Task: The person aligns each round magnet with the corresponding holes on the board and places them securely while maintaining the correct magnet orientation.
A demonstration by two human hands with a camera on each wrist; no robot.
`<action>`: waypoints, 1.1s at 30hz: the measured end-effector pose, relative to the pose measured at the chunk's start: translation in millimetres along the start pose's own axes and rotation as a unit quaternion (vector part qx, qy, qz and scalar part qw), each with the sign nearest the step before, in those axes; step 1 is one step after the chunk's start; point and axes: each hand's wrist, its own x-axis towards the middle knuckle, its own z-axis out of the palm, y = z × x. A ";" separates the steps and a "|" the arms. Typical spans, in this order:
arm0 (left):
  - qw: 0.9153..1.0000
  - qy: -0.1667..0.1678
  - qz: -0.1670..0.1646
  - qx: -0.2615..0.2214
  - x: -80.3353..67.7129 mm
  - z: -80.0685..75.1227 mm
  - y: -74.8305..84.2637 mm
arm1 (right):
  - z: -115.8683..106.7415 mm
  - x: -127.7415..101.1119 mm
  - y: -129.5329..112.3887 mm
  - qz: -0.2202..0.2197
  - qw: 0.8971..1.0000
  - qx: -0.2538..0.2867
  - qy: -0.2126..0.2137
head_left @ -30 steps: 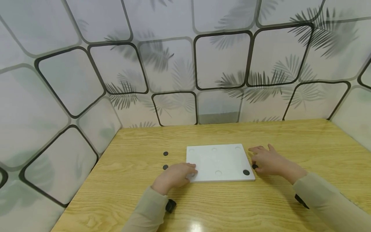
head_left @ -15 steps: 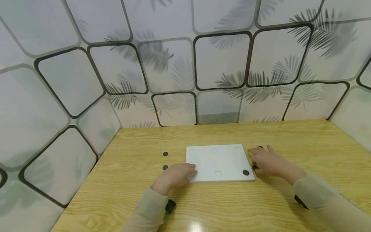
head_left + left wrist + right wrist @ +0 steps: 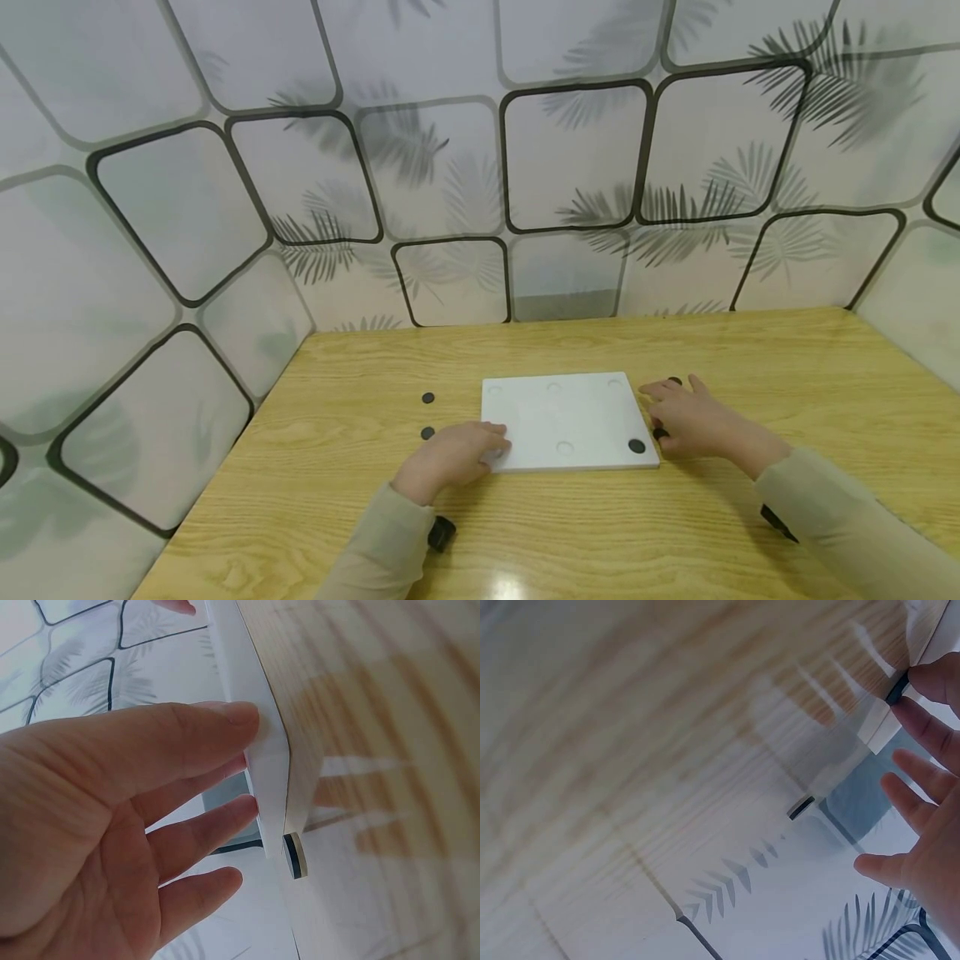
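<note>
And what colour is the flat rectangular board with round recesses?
The flat rectangular board is white, seen best in the head view.

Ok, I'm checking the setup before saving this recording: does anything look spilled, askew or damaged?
Nothing stands out. The white board lies flat, one black disc sits at its near right corner, and the table shows no spill or damage.

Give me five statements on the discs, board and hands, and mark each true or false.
1. A black disc sits in the white board's near right corner. True.
2. The right hand pinches another disc. True.
3. The left hand is clear of the board. False: it touches the near left part.
4. Two discs left of the board are stacked. False: they lie apart on the wooden table.
5. Some round recesses in the board are empty. True.
</note>
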 end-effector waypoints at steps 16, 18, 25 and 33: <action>1.000 0.001 0.005 0.001 -0.5 -0.8 0.2 | 0.4 -0.4 -0.3 -0.005 1.000 0.002 0.006; 1.000 -0.002 0.003 0.003 -0.7 -1.0 0.5 | 0.1 -0.8 -0.3 -0.005 1.000 0.005 0.007; 1.000 -0.005 0.001 0.006 -1.2 -0.8 0.2 | -3.7 -0.3 0.2 -0.009 1.000 0.002 0.015; 1.000 -0.003 0.003 0.004 -0.9 0.1 -1.3 | -9.2 -0.5 -1.2 -0.006 1.000 -0.001 0.008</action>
